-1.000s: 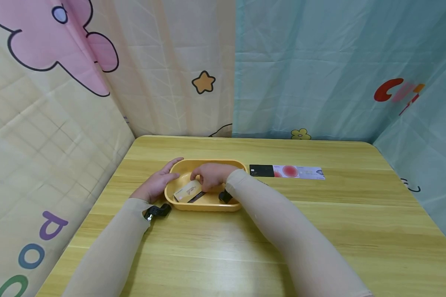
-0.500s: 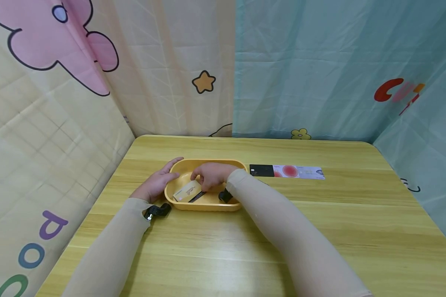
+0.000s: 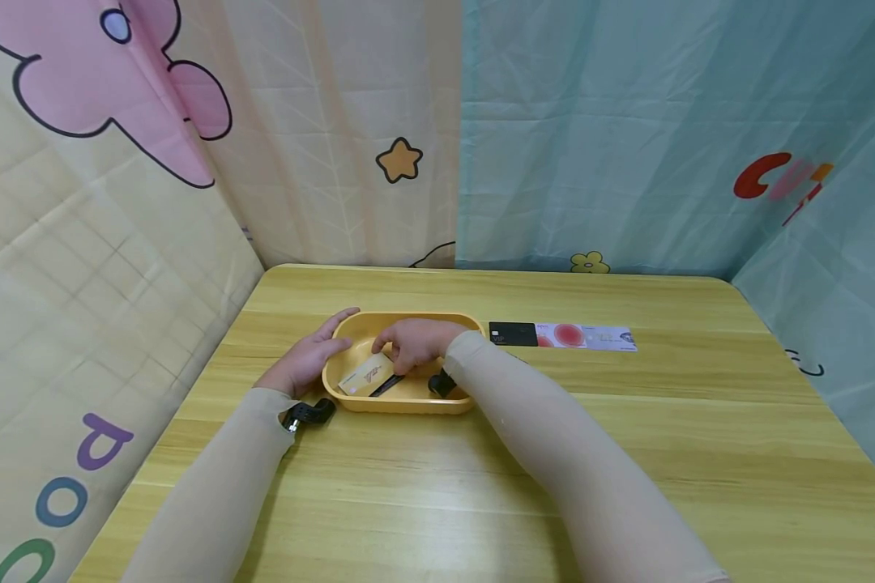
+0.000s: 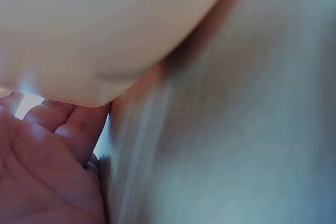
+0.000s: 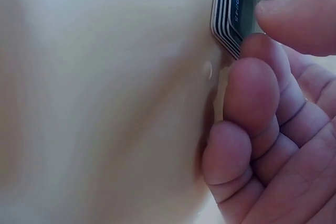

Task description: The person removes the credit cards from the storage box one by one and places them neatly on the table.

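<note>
A yellow oblong basket (image 3: 408,407) sits on the table, its left end held by my left hand (image 3: 302,364). The thumb lies over the rim while the fingers reach along the outer wall. In the left wrist view, the palm and fingers (image 4: 79,129) show beneath the basket's pale side. My right hand (image 3: 417,344) reaches inside with curled fingers and pinches a card at the right edge of a small stack of cards (image 3: 365,375). The top one is cream. In the right wrist view, layered card edges (image 5: 226,19) and a dark numbered face show beside the thumb (image 5: 299,22).
To the basket's right, a black card (image 3: 513,334), a white card with red circles (image 3: 560,335) and a pale lilac card (image 3: 609,338) lie in a row. Printed curtains (image 3: 598,121) stand behind the wooden table (image 3: 437,486).
The dark strip beside the cream card looks narrower, and that card has shifted slightly to the left. My left hand keeps its place on the basket; the right hand has barely moved.
</note>
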{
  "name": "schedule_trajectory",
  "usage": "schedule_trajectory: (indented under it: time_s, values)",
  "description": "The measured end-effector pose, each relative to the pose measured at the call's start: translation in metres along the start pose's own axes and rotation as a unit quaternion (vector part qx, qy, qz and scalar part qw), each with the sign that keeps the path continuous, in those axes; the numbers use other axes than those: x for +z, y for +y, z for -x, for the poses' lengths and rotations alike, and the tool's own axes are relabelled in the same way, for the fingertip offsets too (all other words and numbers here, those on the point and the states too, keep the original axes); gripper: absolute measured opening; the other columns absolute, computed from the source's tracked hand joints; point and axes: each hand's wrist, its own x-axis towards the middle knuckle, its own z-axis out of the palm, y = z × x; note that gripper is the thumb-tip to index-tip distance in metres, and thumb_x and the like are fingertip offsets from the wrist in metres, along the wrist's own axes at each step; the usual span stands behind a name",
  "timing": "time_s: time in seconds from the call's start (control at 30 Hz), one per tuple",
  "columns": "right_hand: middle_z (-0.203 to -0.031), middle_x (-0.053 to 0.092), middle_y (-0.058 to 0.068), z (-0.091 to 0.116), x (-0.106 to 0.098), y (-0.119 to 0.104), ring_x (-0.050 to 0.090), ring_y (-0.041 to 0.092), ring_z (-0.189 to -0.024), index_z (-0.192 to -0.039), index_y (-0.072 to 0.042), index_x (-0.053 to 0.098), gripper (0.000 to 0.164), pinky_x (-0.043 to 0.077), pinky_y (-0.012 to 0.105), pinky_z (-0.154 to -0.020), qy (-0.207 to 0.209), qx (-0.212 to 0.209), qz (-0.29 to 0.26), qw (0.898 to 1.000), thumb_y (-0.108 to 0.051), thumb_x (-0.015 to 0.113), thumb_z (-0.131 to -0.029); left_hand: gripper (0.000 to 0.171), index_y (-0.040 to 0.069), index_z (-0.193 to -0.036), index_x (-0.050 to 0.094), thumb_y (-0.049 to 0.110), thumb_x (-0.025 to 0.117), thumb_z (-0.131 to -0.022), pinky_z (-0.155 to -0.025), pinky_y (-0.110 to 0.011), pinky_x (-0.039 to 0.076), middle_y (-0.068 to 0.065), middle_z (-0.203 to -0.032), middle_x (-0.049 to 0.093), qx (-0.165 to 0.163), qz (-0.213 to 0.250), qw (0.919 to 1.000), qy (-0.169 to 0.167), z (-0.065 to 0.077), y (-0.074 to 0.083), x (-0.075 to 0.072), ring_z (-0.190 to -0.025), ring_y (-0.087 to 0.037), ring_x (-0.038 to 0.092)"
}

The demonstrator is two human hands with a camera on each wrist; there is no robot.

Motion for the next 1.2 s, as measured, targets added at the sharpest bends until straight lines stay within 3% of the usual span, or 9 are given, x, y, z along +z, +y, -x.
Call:
schedule_trajectory:
  time_s: [0.37, 0.67, 1.2]
  values:
    - [-0.071, 0.052, -0.001, 0.0015, -0.0002, -0.0001, 0.049, 0.014, -0.059, -0.147, -0.013, 0.06, 0.06, 0.04, 0.024, -0.056, -0.003, -0.008, -0.035, 0.999, 0.001, 0.069, -0.09, 0.062, 0.039, -0.168, 0.014, 0.022, 0.038, -0.114, -0.083, -0.036, 0.064, -0.023, -0.163, 0.033, 0.002, 0.004, 1.0, 0.0, -0.0003, 0.0003, -0.0003, -0.107, -0.026, 0.071]
    - [-0.075, 0.056, -0.003, 0.0035, -0.001, -0.0005, 0.052, 0.012, -0.064, -0.145, -0.016, 0.061, 0.059, 0.043, 0.023, -0.059, 0.011, -0.018, -0.017, 1.0, -0.005, 0.077, -0.089, 0.062, 0.039, -0.168, 0.013, 0.023, 0.038, -0.113, -0.083, -0.036, 0.063, -0.023, -0.164, 0.031, 0.003, -0.003, 1.0, 0.003, -0.0003, 0.0018, -0.0001, -0.107, -0.026, 0.071]
    - [-0.079, 0.061, -0.001, 0.0046, -0.0064, -0.005, 0.054, 0.013, -0.066, -0.146, -0.011, 0.058, 0.058, 0.044, 0.023, -0.061, -0.004, -0.032, -0.025, 0.999, -0.004, 0.075, -0.092, 0.062, 0.039, -0.168, 0.014, 0.023, 0.038, -0.114, -0.083, -0.035, 0.063, -0.025, -0.164, 0.03, 0.006, -0.008, 0.9999, 0.004, 0.0002, 0.0, -0.0007, -0.107, -0.025, 0.071]
